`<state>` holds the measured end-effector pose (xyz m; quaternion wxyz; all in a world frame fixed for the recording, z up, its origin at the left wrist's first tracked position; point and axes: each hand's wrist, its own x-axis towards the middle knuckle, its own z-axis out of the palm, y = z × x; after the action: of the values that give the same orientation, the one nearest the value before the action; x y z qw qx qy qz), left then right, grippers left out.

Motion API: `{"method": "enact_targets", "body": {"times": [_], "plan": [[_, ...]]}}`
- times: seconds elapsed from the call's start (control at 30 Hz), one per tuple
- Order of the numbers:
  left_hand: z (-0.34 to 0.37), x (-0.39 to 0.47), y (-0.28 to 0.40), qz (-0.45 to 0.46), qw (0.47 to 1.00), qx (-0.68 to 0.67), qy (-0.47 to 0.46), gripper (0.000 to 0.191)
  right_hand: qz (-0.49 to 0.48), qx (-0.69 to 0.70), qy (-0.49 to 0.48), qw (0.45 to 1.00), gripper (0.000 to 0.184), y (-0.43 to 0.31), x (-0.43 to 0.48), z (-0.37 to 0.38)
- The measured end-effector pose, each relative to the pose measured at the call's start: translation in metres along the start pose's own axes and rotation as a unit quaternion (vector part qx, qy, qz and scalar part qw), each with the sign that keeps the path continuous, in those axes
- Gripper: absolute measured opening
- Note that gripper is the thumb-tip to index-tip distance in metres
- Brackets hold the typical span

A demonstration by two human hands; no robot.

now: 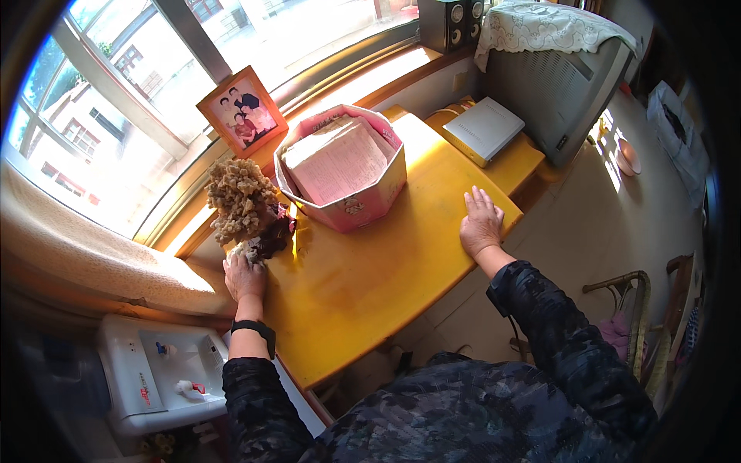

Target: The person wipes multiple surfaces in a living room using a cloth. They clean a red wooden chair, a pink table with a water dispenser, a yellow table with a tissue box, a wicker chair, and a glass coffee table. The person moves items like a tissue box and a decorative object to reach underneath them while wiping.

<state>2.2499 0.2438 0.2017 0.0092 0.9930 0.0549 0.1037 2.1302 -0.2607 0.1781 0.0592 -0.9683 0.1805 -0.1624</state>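
My left hand (245, 278) is at the left edge of a yellow wooden table (370, 289), its fingers against a pale crumpled thing (243, 252) below a brown clustered ornament (240, 194); whether it grips this cannot be told. My right hand (482, 223) lies palm down near the table's right edge, fingers spread, holding nothing. Between and beyond the hands stands an open octagonal pink box (362, 211) with a stack of papers (341, 165) in it. Dark red leaf-like material (278, 234) lies beside the ornament.
A framed photograph (243, 113) leans by the window. A white box-shaped device (485, 128) lies on a lower surface beside a cloth-covered television (550, 92). Black speakers (450, 26) stand at the back. A white water dispenser (168, 370) is at the lower left, a chair frame (642, 324) at the right.
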Motion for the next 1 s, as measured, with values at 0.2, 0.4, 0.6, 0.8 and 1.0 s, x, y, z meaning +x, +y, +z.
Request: {"method": "enact_targets", "body": {"times": [0.2,0.4,0.6,0.8,1.0], "plan": [[-0.003,-0.048,0.024,0.011,1.0,-0.029,-0.007,0.051,-0.009,0.018,0.026,0.999,0.05,0.003,0.0,0.003],[-0.008,-0.077,0.075,0.02,0.999,-0.023,-0.031,0.053,-0.005,0.039,0.025,0.999,0.048,0.003,0.0,0.004],[-0.016,-0.114,0.153,0.151,0.986,-0.065,-0.011,0.053,-0.013,0.061,0.028,0.998,0.047,0.005,0.001,0.007],[-0.04,-0.176,0.24,0.243,0.966,-0.071,-0.05,0.06,-0.018,0.079,0.035,0.996,0.045,0.007,0.0,0.014],[-0.052,-0.226,0.187,0.315,0.935,-0.16,-0.025,0.057,-0.025,0.113,0.041,0.992,0.045,0.012,0.003,0.018]]}}
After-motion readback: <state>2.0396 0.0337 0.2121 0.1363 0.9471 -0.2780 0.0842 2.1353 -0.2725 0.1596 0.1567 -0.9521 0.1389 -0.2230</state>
